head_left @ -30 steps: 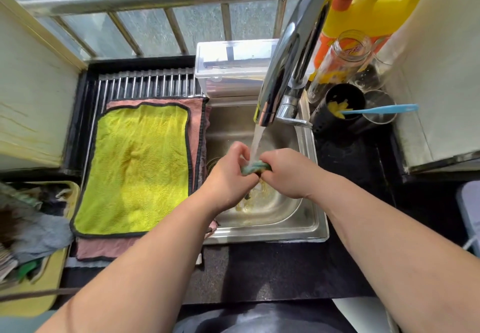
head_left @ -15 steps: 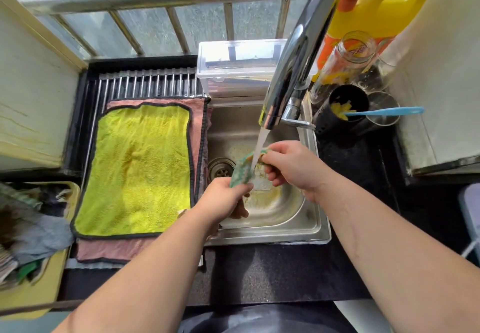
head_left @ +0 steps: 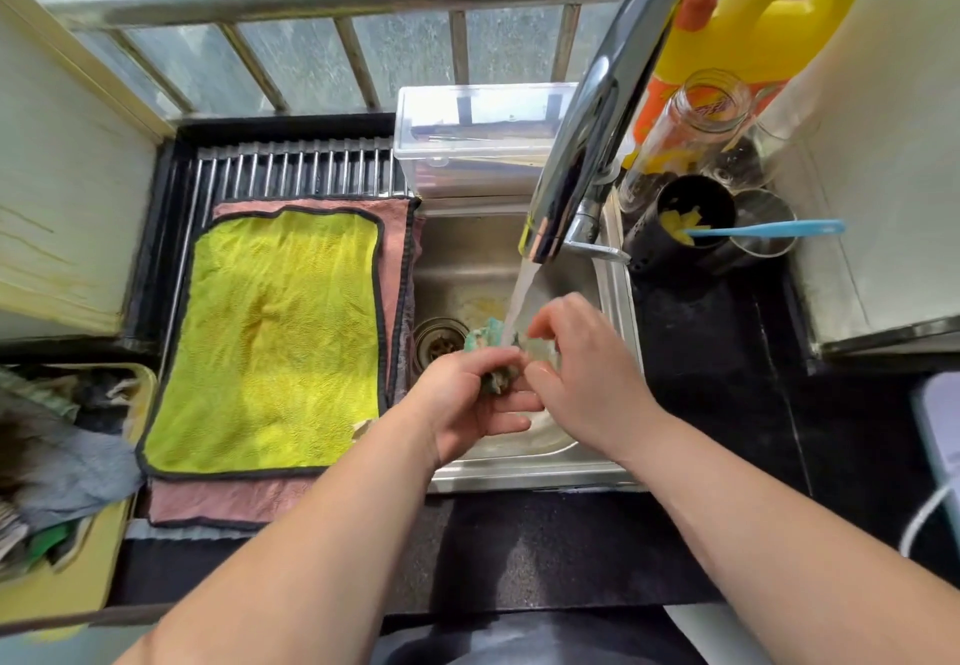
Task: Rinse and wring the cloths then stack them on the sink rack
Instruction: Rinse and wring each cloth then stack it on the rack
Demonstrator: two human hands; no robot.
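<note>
Over the steel sink point(head_left: 613, 295), my left hand point(head_left: 467, 404) grips a small bunched teal cloth point(head_left: 485, 339) under the running water from the chrome tap point(head_left: 587, 129). My right hand point(head_left: 582, 368) pinches the same cloth from the right, fingers curled on it. Most of the cloth is hidden between the hands. On the metal sink rack point(head_left: 291, 173) to the left, a yellow cloth point(head_left: 275, 342) lies flat on top of a pink cloth point(head_left: 228, 501).
A clear plastic box point(head_left: 478, 139) stands behind the sink. Right of the tap are a yellow jug point(head_left: 769, 25), a glass jar point(head_left: 696, 119) and a black cup point(head_left: 691, 217) with a blue utensil. A yellow tub point(head_left: 57, 576) with rags sits far left. The drain point(head_left: 439, 345) is open.
Both hands have come together lower in the sink, bunching the teal cloth tighter under the stream; half a second ago it was stretched between them.
</note>
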